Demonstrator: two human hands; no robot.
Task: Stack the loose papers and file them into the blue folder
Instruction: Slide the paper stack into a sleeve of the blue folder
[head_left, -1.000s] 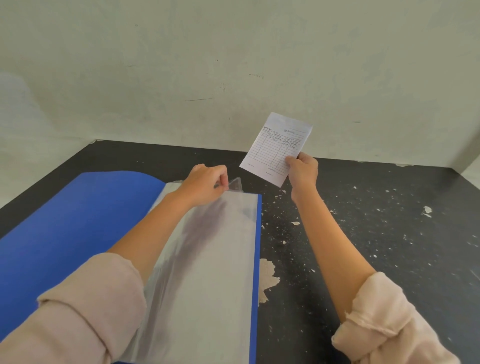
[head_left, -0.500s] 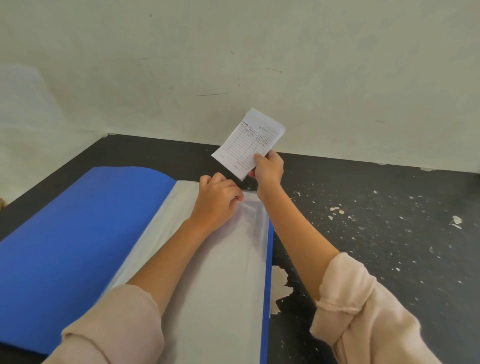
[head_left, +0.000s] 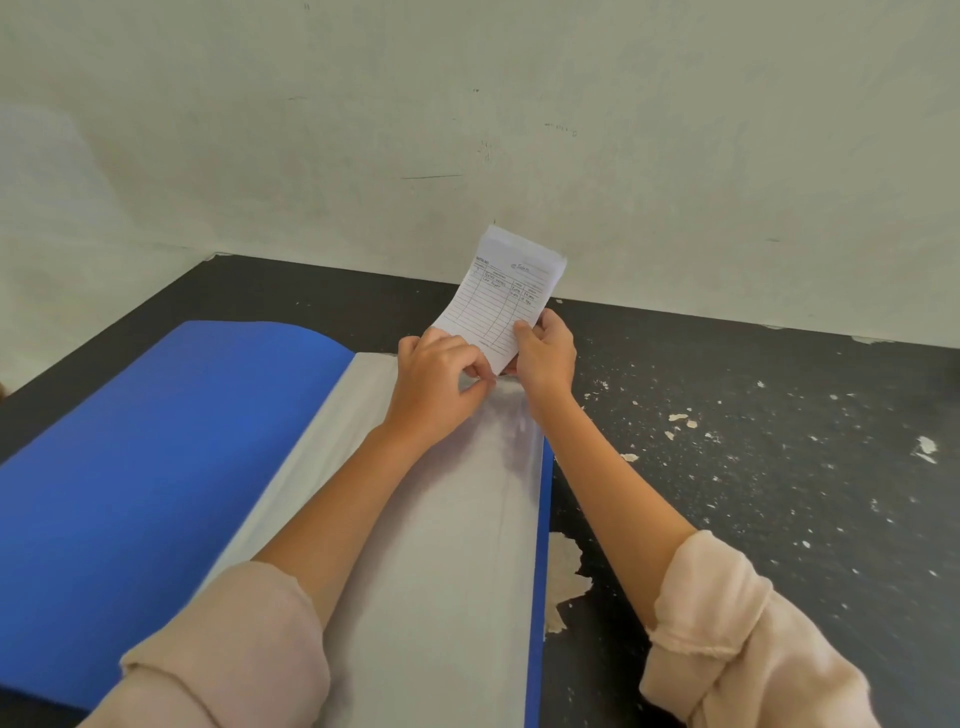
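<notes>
The blue folder (head_left: 156, 467) lies open on the black table, its cover folded out to the left. A clear plastic sleeve (head_left: 441, 571) covers its right half. A small stack of white lined papers (head_left: 501, 296) stands upright at the sleeve's far edge, its lower end at the sleeve's mouth. My right hand (head_left: 545, 353) grips the papers' lower right edge. My left hand (head_left: 441, 379) pinches the sleeve's top edge right beside the papers.
The black table (head_left: 753, 467) has flaked white paint chips to the right of the folder and a larger peeled patch (head_left: 566, 577) by its edge. A pale wall (head_left: 467, 130) rises directly behind the table.
My right hand has brought the papers down and left, from above the table to the sleeve's top edge. My left hand stayed at the sleeve's top, and the two hands now meet there.
</notes>
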